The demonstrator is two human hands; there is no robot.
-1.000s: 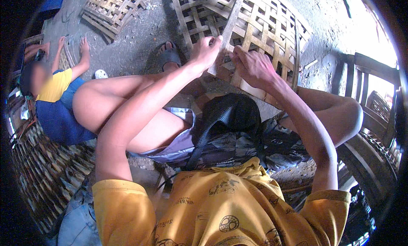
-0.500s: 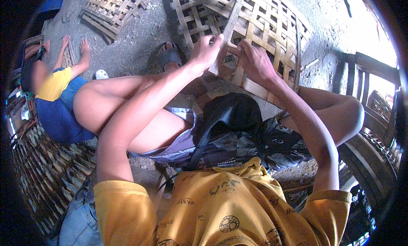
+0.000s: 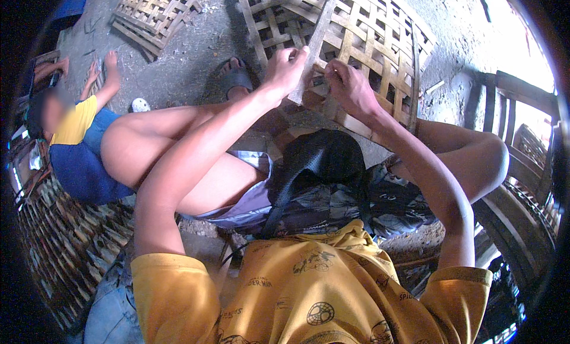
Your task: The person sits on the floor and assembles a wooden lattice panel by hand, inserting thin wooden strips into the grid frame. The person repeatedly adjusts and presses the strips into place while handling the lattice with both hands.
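Observation:
A woven bamboo panel (image 3: pixel 380 32) with an open lattice leans in front of my knees, its near edge tilted up toward me. My left hand (image 3: pixel 286 70) is closed on the flat wooden slat (image 3: pixel 321 35) along the panel's left side, thumb on top. Just right of the slat, my right hand (image 3: pixel 351 90) pinches a bamboo strip at the panel's near corner. Its fingertips partly hide that strip's end. Beneath and to the left lies a second woven panel (image 3: pixel 257 31).
More woven panels (image 3: pixel 155 14) lie stacked on the concrete floor at the far left. A co-worker in a yellow and blue shirt (image 3: pixel 77 121) sits at my left, hands low. Bundled bamboo strips (image 3: pixel 53 249) lie nearer. A wooden frame (image 3: pixel 522 97) stands at the right.
My right hand has shifted slightly left, toward the slat. My left hand stays almost in place. The co-worker's arms have moved a little.

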